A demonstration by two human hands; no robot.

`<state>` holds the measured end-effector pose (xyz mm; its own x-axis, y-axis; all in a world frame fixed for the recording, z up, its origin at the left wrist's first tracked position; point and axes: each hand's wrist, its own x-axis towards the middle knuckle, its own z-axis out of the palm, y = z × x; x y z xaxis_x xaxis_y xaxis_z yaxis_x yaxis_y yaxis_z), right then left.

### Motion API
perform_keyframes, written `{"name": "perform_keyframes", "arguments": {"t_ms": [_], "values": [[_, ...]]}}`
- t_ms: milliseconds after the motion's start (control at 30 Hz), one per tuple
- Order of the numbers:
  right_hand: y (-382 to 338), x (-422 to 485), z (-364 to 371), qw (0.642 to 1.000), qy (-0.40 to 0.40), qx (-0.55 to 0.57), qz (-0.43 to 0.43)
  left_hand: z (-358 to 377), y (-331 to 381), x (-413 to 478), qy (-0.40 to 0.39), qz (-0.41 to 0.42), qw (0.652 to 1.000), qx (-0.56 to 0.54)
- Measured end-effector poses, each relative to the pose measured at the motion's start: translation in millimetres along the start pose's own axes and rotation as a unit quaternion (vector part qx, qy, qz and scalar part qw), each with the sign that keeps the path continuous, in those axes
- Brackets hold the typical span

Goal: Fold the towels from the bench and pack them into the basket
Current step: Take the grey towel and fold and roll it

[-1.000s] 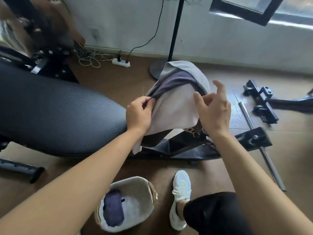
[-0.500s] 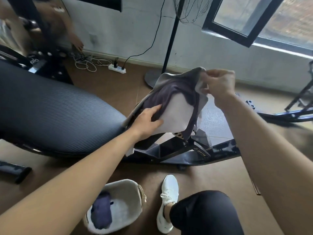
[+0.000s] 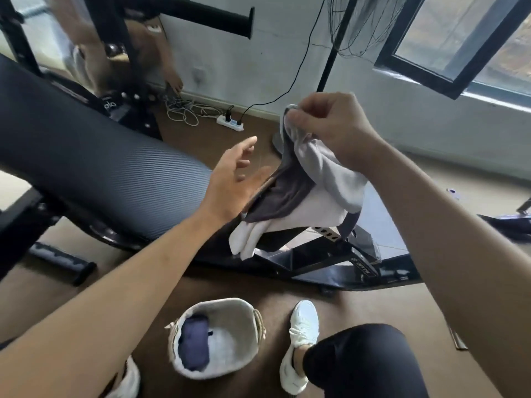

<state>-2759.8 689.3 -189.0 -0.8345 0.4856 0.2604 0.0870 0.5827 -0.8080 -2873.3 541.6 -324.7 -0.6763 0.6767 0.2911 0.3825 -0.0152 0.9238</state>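
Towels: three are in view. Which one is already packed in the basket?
The navy towel, folded inside the basket. The light grey towel is pinched by the right hand, and the dark grey towel lies under it.

A single wide-angle view from the person's head looks forward and steeply down, close over both forearms. The right hand is raised ahead, the left hand beside it, the basket on the floor below them.
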Motion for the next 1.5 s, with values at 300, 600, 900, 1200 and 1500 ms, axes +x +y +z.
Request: {"name": "perform_keyframes", "arguments": {"t_ms": [300,600,900,1200,1500], "values": [[-36,-47,21,0.992,-0.062,0.099,-0.046,-16,17,-28,-0.055,0.002,0.997,-0.048],[-31,-100,23,0.965,-0.036,0.259,-0.014,-5,15,-77,-0.071,0.0,0.997,0.0],[-31,-146,10,0.958,-0.034,0.284,-0.005,21,8,-105,-0.012,-0.01,1.0,0.018],[10,-187,11,0.973,0.019,0.22,0.066,6,-8,-127,-0.121,-0.035,0.991,0.04],[48,-219,58,0.992,-0.034,0.014,0.119,-64,19,-199,-0.067,-0.081,0.993,-0.053]]}}
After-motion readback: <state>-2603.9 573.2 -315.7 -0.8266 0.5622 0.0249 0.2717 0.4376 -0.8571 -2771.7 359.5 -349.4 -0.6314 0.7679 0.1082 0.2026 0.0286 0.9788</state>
